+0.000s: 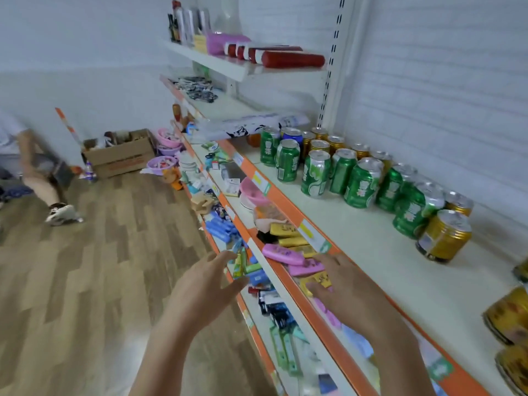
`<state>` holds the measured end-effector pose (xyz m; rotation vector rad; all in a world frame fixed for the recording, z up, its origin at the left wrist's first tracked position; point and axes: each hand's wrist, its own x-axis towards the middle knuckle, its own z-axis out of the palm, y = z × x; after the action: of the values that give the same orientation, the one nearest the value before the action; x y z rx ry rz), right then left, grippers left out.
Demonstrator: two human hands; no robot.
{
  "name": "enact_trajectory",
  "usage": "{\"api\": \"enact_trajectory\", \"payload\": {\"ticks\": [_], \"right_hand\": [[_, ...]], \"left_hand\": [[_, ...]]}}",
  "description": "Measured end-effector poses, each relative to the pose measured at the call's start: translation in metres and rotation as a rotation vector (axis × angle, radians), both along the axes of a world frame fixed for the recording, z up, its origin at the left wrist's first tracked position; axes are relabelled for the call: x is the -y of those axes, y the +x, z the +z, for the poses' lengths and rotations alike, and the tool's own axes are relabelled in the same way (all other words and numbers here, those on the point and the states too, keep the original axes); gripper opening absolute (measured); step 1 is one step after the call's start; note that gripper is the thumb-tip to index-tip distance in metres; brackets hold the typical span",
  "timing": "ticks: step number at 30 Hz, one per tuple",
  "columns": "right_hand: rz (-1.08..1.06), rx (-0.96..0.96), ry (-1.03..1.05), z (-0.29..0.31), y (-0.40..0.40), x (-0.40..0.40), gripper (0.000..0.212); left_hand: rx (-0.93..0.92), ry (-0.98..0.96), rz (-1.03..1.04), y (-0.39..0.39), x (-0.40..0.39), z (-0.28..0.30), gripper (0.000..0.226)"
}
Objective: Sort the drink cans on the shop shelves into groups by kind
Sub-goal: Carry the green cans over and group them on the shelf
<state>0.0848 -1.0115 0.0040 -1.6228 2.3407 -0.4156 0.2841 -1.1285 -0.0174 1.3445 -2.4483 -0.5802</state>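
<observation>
Beyond both hands (205, 284) (347, 284), cans (354, 178).

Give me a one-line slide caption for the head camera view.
Both open hands, left and right, hover before a shelf of mixed green cans and gold cans.

White walls (85, 52); wood-plank floor (85, 267); cardboard box (120, 155) by the wall.

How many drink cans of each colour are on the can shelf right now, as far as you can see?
Green cans: 8
Blue can: 1
Gold cans: 11, counting 3 cut off at the right edge
Total: 20
The cans stand packed close together, so the green and gold counts may be off by one.
</observation>
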Motion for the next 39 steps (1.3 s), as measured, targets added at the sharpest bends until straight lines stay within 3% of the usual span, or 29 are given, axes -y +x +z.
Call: {"api": "enact_trajectory", "payload": {"ticks": [5, 8, 14, 19, 24, 27, 29, 32, 34, 39], "right_hand": [[-0.135, 0.018, -0.032, -0.005, -0.002, 0.048, 0.046], [-0.226, 0.000, 0.035, -0.010, -0.020, 0.065, 0.047], [-0.405, 0.014, -0.022, -0.010, -0.072, 0.100, 0.050], [-0.591, 0.063, -0.065, -0.004, -0.112, 0.126, 0.055], [-0.839, 0.067, -0.140, 0.001, -0.136, 0.144, 0.056], [-0.960, 0.122, -0.224, -0.005, -0.150, 0.160, 0.073], [-1.039, 0.233, -0.386, -0.006, -0.162, 0.177, 0.081], [-1.118, 0.422, -0.648, -0.009, -0.175, 0.200, 0.075], [-1.153, 0.414, -0.738, -0.016, -0.175, 0.208, 0.071], [-1.213, 0.276, -0.861, -0.033, -0.159, 0.210, 0.067]], "left_hand": [[-0.083, 0.036, -0.096, -0.023, 0.070, -0.001, 0.046], [-0.072, 0.076, -0.221, -0.047, 0.094, -0.007, 0.048], [-0.037, 0.026, -0.361, -0.120, 0.151, -0.001, 0.050], [0.060, -0.051, -0.459, -0.177, 0.195, 0.015, 0.059], [0.018, -0.036, -0.493, -0.219, 0.217, 0.012, 0.072], [-0.095, 0.076, -0.588, -0.242, 0.225, 0.002, 0.086], [-0.213, 0.180, -0.640, -0.264, 0.235, -0.005, 0.095], [-0.388, 0.355, -0.646, -0.291, 0.239, -0.012, 0.080], [-0.481, 0.422, -0.638, -0.298, 0.236, -0.018, 0.072], [-0.585, 0.510, -0.649, -0.306, 0.240, -0.043, 0.084]]}}
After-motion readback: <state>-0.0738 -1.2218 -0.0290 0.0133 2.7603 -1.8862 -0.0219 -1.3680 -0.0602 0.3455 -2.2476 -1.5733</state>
